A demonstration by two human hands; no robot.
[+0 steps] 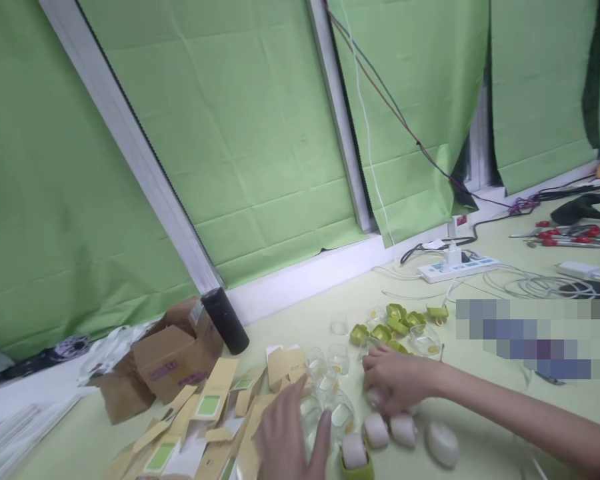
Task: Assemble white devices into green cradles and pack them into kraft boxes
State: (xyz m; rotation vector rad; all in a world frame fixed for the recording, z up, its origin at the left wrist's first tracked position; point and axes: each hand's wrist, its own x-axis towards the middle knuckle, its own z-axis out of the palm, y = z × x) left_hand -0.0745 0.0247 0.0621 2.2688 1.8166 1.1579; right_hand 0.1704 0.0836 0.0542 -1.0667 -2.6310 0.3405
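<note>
My left hand (287, 433) is at the bottom middle, thumb and fingers apart, beside a cluster of clear plastic cups (326, 380). It may touch the nearest of them. My right hand (400, 379) reaches in from the right with curled fingers, over the front of several green plastic pieces (380, 333). Whatever its fingertips pinch is hidden. A white rounded piece (375, 398) shows partly under that palm. More white rounded pieces (403, 430) lie in front of it, and one sits in a green holder (357, 472) close to my left thumb.
Opened cardboard packaging (210, 407) is heaped left of my left hand. Behind it stand a brown box (173, 360) and a black cylinder (226, 321). A power strip (457, 268), coiled white cables (545, 283) and red-handled tools (570, 235) lie at the back right.
</note>
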